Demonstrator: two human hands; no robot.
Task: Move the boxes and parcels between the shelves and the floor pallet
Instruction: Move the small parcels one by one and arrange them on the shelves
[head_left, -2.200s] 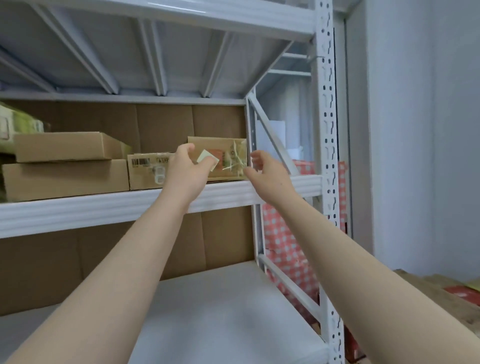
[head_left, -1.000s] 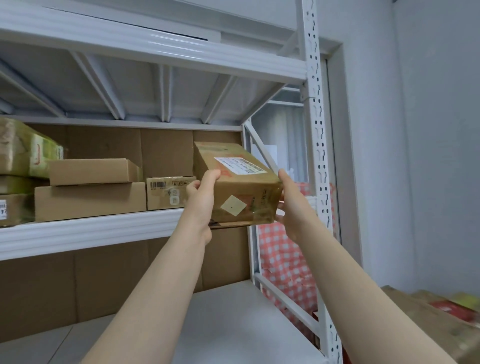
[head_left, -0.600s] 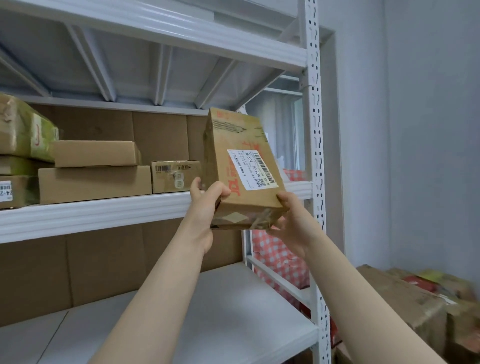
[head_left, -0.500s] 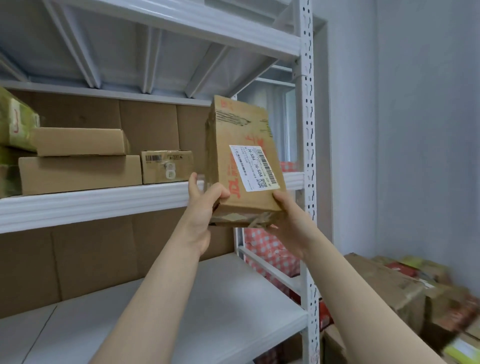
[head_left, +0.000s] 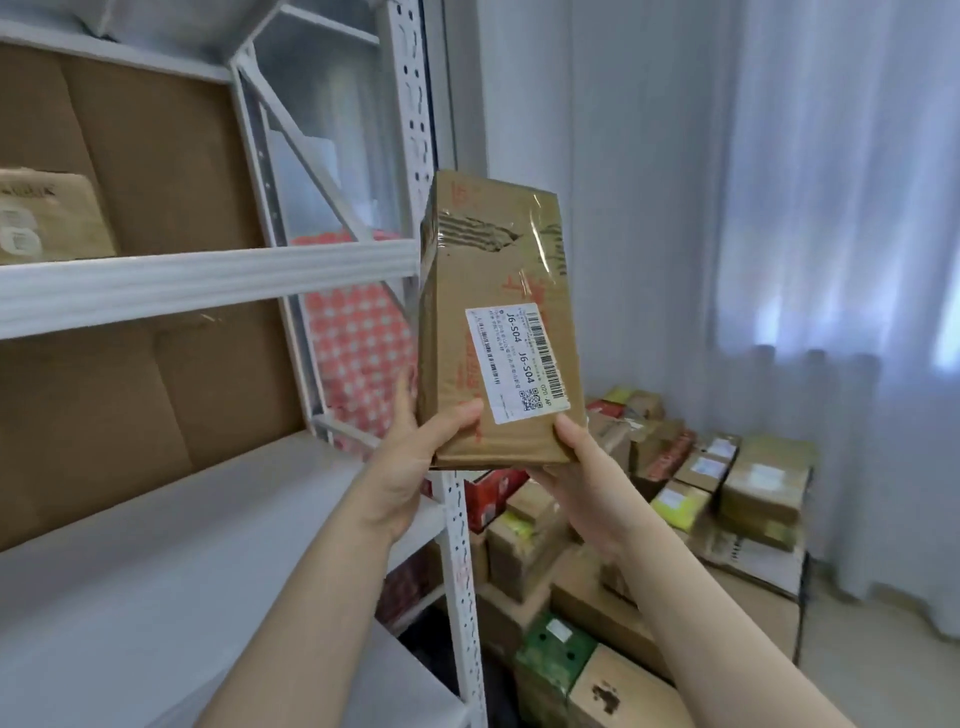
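While it is held upright in the air just right of the shelf post (head_left: 460, 545), the taped box (head_left: 498, 322) is gripped at its lower end: the left hand (head_left: 405, 467) and right hand (head_left: 587, 483) are each curled round a bottom corner, thumbs pressed on the labelled face. Stacked parcels (head_left: 727, 483) are seen on the floor below.

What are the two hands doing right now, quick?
Left hand: grips the taped cardboard box at its lower left corner.
Right hand: grips the same box at its lower right corner.
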